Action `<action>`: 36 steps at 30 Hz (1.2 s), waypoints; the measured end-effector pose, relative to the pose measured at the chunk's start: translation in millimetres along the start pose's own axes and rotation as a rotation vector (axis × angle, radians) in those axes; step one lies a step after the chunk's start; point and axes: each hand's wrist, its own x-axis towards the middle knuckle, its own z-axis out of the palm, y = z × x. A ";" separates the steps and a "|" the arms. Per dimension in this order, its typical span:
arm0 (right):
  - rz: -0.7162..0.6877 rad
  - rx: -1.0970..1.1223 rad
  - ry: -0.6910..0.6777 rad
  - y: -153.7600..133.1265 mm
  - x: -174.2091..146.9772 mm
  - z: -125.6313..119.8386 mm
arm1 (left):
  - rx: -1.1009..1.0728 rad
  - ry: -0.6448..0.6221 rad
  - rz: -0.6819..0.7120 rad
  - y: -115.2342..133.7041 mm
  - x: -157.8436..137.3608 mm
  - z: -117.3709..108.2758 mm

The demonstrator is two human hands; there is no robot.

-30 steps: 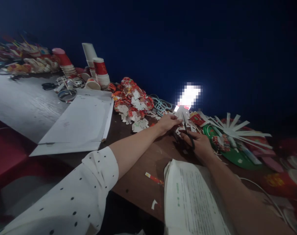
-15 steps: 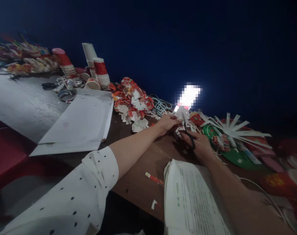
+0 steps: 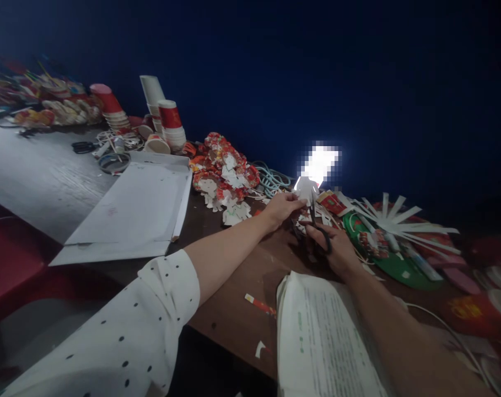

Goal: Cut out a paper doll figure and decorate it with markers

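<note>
While my left hand (image 3: 284, 209) pinches a white paper piece (image 3: 305, 188) between thumb and fingers, my right hand (image 3: 339, 247) is curled around the black scissors (image 3: 315, 222), closed on the handles. Cutting looks like the step in hand: blades right up at the paper, above the far side of the brown desk (image 3: 244, 270), just short of the bright glow (image 3: 321, 162). How wide the blades part, I can't tell. And the line: the scissors' long axis runs away from me, tips towards the glow and slightly left, handles nearest me. The paper's long axis I can't read. Next move, I'd say, calls for a steady pinch, fingertips clear, and a small squeeze.
</note>
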 end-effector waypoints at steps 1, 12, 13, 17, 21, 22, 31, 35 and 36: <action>0.020 0.016 -0.001 0.8 0.2 -0.2 | -0.009 -0.005 0.001 0.2 -0.3 -0.2; 0.069 0.095 -0.031 -3.0 -0.8 -0.4 | -0.041 -0.015 -0.016 -1.9 0.9 -0.9; 0.060 0.089 -0.032 -4.1 -0.9 -0.3 | -0.048 -0.017 -0.017 -2.0 1.3 -0.7; 0.040 0.045 -0.022 -8.3 -2.1 -0.5 | -0.061 -0.021 -0.026 -2.3 1.6 -0.4; 0.032 0.012 -0.009 -10.1 -3.5 -0.2 | -0.061 -0.025 -0.035 -2.3 0.8 -0.5; 0.034 0.012 -0.003 -10.2 -3.7 0.0 | -0.057 -0.024 -0.035 -2.1 0.6 -0.5; 0.051 0.063 0.007 -8.7 -3.5 1.3 | -0.047 -0.011 -0.041 0.1 -1.2 0.1; 0.070 0.107 0.005 -7.1 -3.4 2.0 | -0.049 -0.012 -0.051 1.3 -2.1 0.5; 0.069 0.114 0.006 -6.4 -3.3 2.1 | -0.046 -0.006 -0.051 1.7 -2.3 0.6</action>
